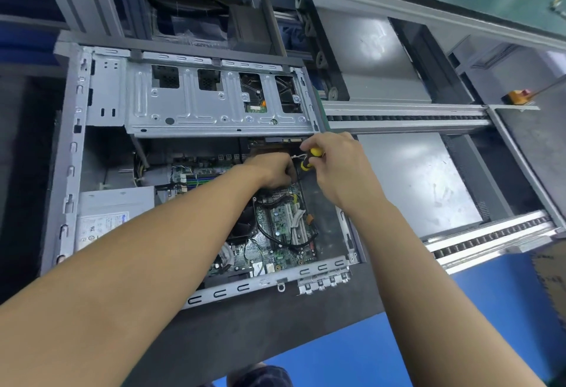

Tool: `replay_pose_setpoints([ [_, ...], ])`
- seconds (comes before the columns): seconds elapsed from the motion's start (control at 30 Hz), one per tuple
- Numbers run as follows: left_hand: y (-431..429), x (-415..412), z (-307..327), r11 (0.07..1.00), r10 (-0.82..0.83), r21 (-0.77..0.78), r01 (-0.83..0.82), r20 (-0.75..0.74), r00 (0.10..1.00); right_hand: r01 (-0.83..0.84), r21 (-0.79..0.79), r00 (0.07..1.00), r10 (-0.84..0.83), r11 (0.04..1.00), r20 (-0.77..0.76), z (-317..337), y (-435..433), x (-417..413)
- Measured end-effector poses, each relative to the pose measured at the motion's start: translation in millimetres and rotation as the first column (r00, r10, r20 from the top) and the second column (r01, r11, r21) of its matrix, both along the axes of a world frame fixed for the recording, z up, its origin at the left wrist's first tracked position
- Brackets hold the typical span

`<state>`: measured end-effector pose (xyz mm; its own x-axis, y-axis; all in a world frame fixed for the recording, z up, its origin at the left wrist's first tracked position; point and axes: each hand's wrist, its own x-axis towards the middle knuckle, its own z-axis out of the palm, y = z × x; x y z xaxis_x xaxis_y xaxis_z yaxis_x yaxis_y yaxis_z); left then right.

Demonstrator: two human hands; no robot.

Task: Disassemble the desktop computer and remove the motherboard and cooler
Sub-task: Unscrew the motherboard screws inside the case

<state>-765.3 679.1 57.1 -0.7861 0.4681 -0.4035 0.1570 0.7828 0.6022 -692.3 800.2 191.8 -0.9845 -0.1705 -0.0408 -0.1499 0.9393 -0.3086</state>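
The right hand [340,166] grips a yellow-and-black-handled screwdriver [309,160], tip down just beside the left hand [272,170]; its fingers curl, though what they pinch I cannot tell; the green motherboard [281,221] and black cooler fan [242,227] sit beneath both wrists inside the grey steel case [70,172]; probably a board screw is being loosened; the next move calls for steady turning.

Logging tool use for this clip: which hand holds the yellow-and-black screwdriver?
The right hand, which grips the yellow-and-black screwdriver by its handle. The left hand, fingers curled beside it over the green motherboard, shows no tool.
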Motion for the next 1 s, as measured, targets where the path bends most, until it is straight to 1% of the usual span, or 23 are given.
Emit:
replay_pose_setpoints([
  [0.23,2,1,-3,0.999,0.038,-0.01,-0.038,0.001,0.999,-0.001,0.049,1.0,0.002,0.999,-0.007,0,1,-1],
  [0.4,2,1,-4,1.0,0.021,0.007,-0.021,-0.01,1.0,-0.013,0.053,1.0,0.014,0.999,-0.019,-1,1,-1],
  [0.57,1,0,-3,1.0,0.006,0.026,-0.006,-0.02,1.0,-0.01,0.021,1.0,0.01,1.0,-0.02,0,3,0],
  [0.83,3,-1,0,1.0,-0.007,0.01,0.008,-0.025,1.0,0.02,0.02,1.0,-0.02,1.0,-0.005,1,2,0],
  [1.0,1,0,0,1.0,0.008,-0.006,-0.008,-0.034,0.999,0.033,0.047,0.999,-0.033,0.998,0.0,9,-6,-5],
])
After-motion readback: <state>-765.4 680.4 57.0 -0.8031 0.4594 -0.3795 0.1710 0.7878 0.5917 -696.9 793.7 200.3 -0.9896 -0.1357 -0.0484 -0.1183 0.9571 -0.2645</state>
